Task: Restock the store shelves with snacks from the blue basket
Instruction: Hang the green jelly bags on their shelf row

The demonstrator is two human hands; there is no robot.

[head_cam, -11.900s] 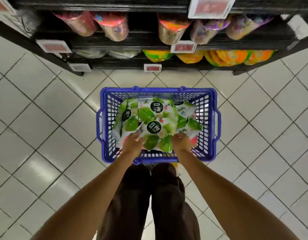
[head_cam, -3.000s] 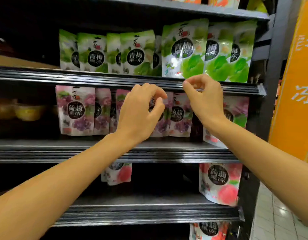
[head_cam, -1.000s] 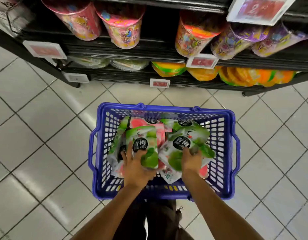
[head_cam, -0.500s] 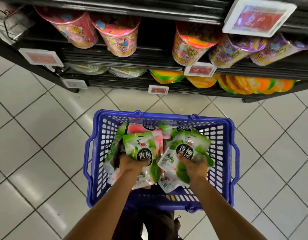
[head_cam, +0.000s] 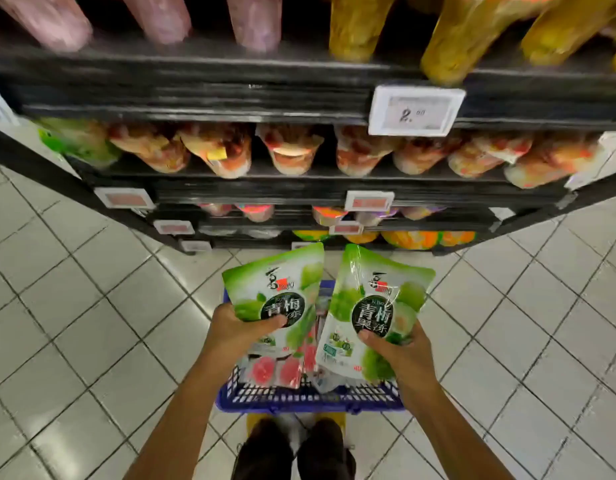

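Observation:
My left hand grips a green snack pouch by its lower half, held upright above the blue basket. My right hand grips a second green pouch of the same kind beside it. Both pouches are lifted clear of the basket, which stands on the floor at my feet and is largely hidden behind them. Pink pouches still lie inside the basket.
Black store shelves rise straight ahead, stocked with cups and tubs of snacks, with price tags along their edges. White tiled floor spreads left and right of the basket. My shoes stand just behind it.
Both hands have lifted one green pouch each up out of the basket, and the view has tilted upward, showing more of the shelves.

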